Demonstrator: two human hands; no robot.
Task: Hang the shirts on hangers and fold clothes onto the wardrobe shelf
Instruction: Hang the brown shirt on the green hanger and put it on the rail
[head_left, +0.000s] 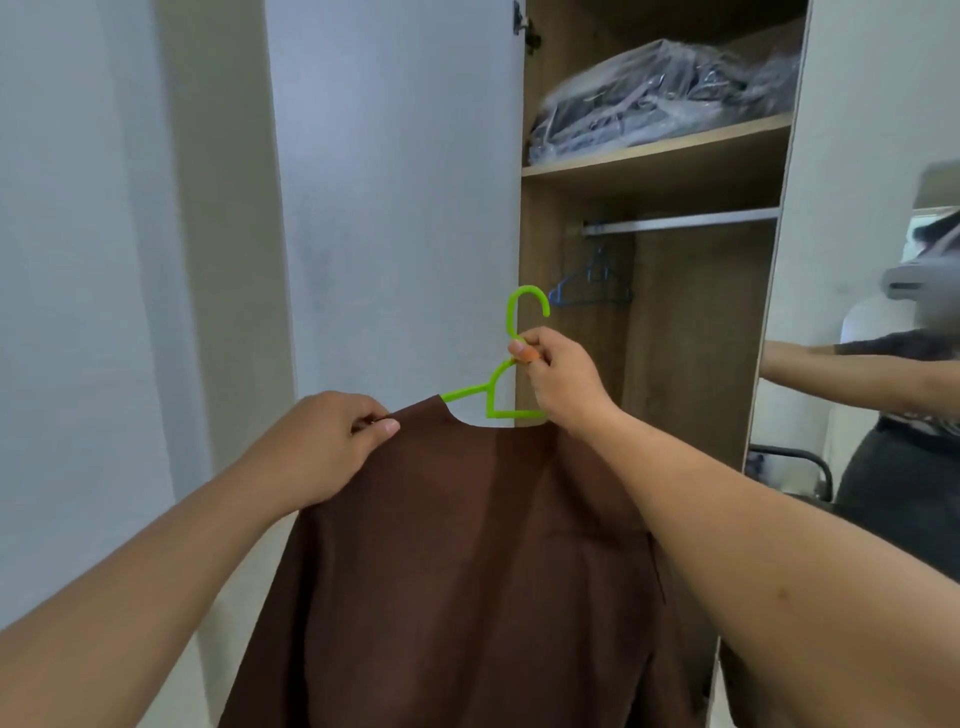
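The brown shirt is hanging mid-air in front of the open wardrobe, already on the green hanger, and draping down out of the bottom of the view. You're pinching the hanger neck just under its hook with your right hand, fingers curled tight round the stem. Your left hand is pinching the shirt's left shoulder seam between thumb and curled fingers; the left end of the hanger is poking out bare beside the collar, so that shoulder is looking not fully seated.

Handling, as a judgement: the fabric is looking soft, light and limp, so it's going to slide off a slick plastic hanger if it tilts. Keep holding at the hanger neck and tug the cloth at the shoulder seam only. The hanger is looking thin and probably flexing a bit.

Outward: the rail is sitting under the shelf, with a blue hanger hanging at its left end. A plastic-wrapped bundle is lying on the shelf. The white wardrobe door is standing open left of the hanger; a mirrored door at the right is reflecting you.
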